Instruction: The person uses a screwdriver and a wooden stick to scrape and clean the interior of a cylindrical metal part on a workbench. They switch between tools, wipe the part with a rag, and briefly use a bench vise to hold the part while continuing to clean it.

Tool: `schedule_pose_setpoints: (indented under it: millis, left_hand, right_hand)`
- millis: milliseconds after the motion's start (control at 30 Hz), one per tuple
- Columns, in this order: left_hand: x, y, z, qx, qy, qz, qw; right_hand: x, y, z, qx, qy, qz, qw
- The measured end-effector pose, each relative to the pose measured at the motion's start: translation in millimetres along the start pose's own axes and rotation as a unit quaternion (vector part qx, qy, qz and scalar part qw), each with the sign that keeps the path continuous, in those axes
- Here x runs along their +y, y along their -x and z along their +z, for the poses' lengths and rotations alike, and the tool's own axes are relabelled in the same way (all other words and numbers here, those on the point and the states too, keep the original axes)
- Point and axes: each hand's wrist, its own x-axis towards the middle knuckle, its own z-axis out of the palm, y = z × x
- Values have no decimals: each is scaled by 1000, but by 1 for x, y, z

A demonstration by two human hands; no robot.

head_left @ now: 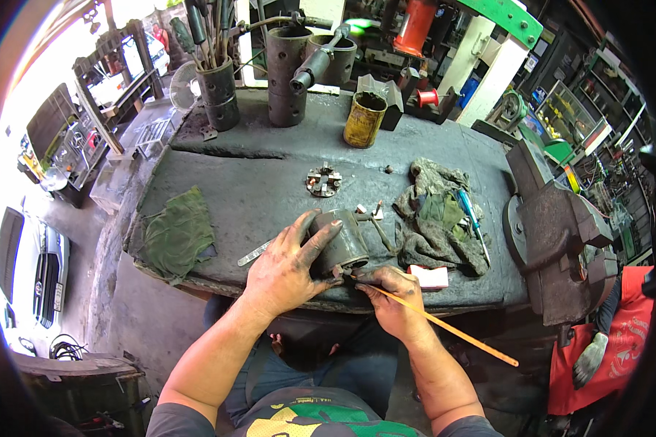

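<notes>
Near the front edge of the workbench (pixel 248 175), a dark metal cylinder (pixel 342 244), like a small motor housing, lies on its side. My left hand (pixel 288 255) is closed around its left side, fingers over the top and thumb by a small brown block (pixel 337 270) at the near end. In my right hand (pixel 395 295), pinched close to that end, is a thin orange hacksaw blade (pixel 452 329) that slants down to the right. Its tip by the cylinder is partly hidden by my fingers. A round brush-holder plate (pixel 323 180) sits beyond the cylinder.
A green rag (pixel 178 233) lies left; a flat metal strip (pixel 254 253) is beside my left hand. Rightward are a grey rag (pixel 437 218), a blue screwdriver (pixel 472 215), a small box (pixel 428 277) and a bench vise (pixel 557 233). A yellow can (pixel 364 120) stands behind.
</notes>
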Motion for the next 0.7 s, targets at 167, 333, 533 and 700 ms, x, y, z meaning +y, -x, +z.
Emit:
schedule_pose_setpoints:
  millis: [167,333,533,700]
  left_hand:
    - [1,0,-3,-1,-2,7,1000]
    - [3,-1,-5,-9,3,-6,1000]
    - [3,-2,-5,-8,-2,-3,1000]
    - [2,-3,-5,-6,1,3,1000]
  right_hand:
    - [-3,0,1,18,-38,54,998]
    - [-4,-3,0,0,-25,34,999]
    - [-7,-3,1,1,42,11,999]
    - [-7,-6,3,30,-4,10,999]
